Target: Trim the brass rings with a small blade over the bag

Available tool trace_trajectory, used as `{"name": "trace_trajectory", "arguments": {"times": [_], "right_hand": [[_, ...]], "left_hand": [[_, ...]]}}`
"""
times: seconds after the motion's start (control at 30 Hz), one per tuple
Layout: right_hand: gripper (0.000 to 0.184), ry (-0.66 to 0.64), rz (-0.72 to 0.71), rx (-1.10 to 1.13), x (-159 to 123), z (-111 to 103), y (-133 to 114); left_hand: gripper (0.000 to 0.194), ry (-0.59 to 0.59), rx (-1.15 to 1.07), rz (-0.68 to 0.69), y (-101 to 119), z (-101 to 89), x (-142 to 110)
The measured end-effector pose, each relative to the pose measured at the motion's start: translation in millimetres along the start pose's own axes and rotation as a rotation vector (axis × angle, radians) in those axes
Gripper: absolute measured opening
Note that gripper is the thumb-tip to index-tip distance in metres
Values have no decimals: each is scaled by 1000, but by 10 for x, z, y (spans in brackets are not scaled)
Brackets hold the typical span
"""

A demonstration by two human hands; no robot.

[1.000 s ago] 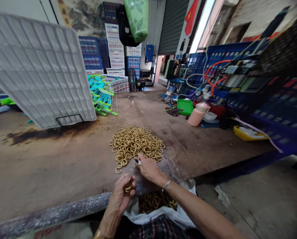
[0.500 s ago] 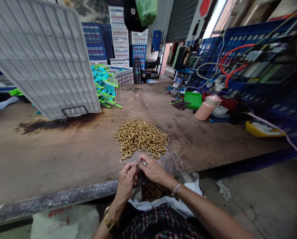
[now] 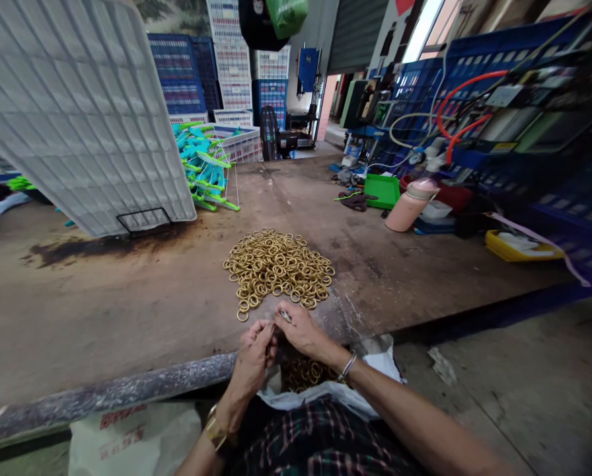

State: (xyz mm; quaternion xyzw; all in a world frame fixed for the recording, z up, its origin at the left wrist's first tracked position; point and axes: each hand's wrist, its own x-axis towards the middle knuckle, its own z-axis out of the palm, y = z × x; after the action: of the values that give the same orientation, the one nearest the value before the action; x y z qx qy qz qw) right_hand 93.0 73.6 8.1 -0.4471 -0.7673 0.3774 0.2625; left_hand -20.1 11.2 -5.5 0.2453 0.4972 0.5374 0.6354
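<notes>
Just in front of a heap of gold-coloured rings, my two hands almost touch at the fingertips. My left hand is closed in a pinch, a bit of a gold-coloured ring just showing between the fingers, mostly hidden. Closed as well, my right hand grips a small silvery metal piece whose kind I cannot make out. Below my wrists, an open white sack on my lap holds more rings, darker in the shade.
The brown worktable ends at a worn front edge. A white ribbed plastic crate stands tilted at left, beside green and turquoise plastic parts. At right are a pink bottle, a green tray and a yellow tray.
The view has shifted slightly, so the table's things sit a little higher and further left. Both hands stay together in nearly the same pose.
</notes>
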Motion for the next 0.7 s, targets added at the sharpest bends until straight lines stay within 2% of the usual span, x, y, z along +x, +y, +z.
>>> {"name": "trace_trajectory", "arguments": {"times": [0.3, 0.47, 0.6, 0.7], "right_hand": [[17, 7, 30, 91, 14, -21, 19], [18, 4, 12, -148, -30, -15, 120], [16, -98, -40, -420, -118, -9, 150], [22, -174, -45, -525, -154, -15, 107]], "left_hand": [[32, -70, -84, 22, -28, 4, -49], [33, -66, -107, 63, 10, 17, -40], [34, -28, -65, 83, -7, 12, -7], [35, -29, -23, 92, -22, 6, -1]]}}
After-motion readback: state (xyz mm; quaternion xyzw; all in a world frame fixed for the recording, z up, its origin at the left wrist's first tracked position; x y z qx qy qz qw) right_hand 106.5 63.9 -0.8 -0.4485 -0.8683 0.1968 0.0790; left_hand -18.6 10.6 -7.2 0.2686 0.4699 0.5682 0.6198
